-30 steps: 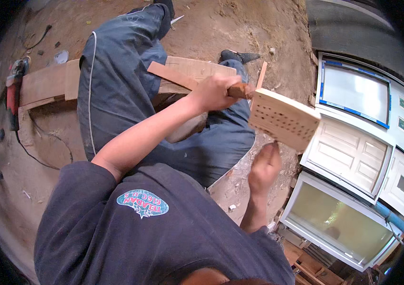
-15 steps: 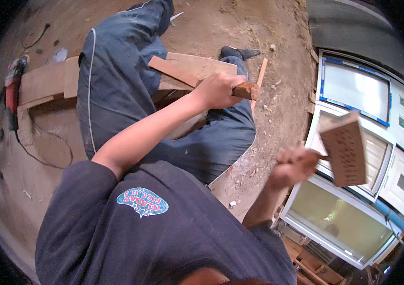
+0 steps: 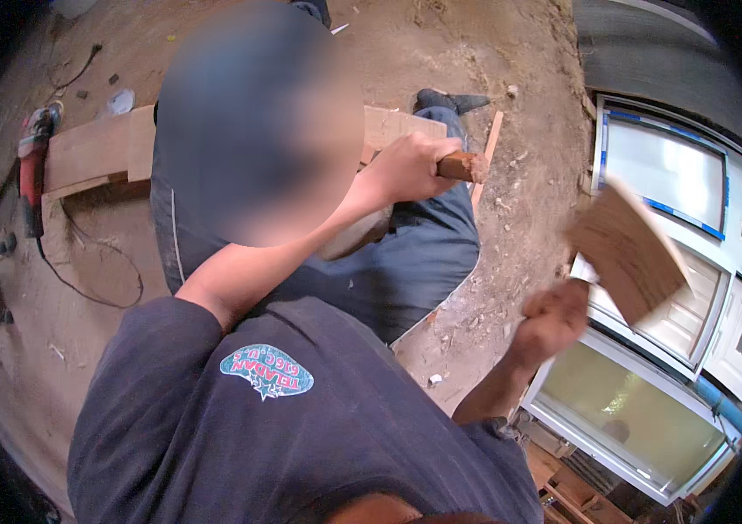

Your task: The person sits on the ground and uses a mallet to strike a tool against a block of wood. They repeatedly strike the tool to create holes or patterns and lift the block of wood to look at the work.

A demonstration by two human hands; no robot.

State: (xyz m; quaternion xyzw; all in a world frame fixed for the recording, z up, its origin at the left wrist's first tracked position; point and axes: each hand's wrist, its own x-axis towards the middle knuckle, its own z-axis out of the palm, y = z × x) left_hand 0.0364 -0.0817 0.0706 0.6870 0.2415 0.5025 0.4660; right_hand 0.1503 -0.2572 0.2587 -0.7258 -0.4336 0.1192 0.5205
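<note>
Pale wooden mallet [image 3: 628, 255] in clenched right hand [image 3: 554, 321], left hand [image 3: 414, 170] wrapped around brown stick [image 3: 462, 167]

Matt wooden mallet [image 3: 628, 253], rough-ended wooden handle [image 3: 461, 166], matt cloth shirt [image 3: 327, 428], glossy pane [image 3: 620, 406]

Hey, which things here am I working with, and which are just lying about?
In use:
wooden mallet, in the right hand
wooden handle, in the left hand
probably the wooden beam near the left hand

Apparently just lying about:
red angle grinder
pale round piece
thin wooden strip
</note>
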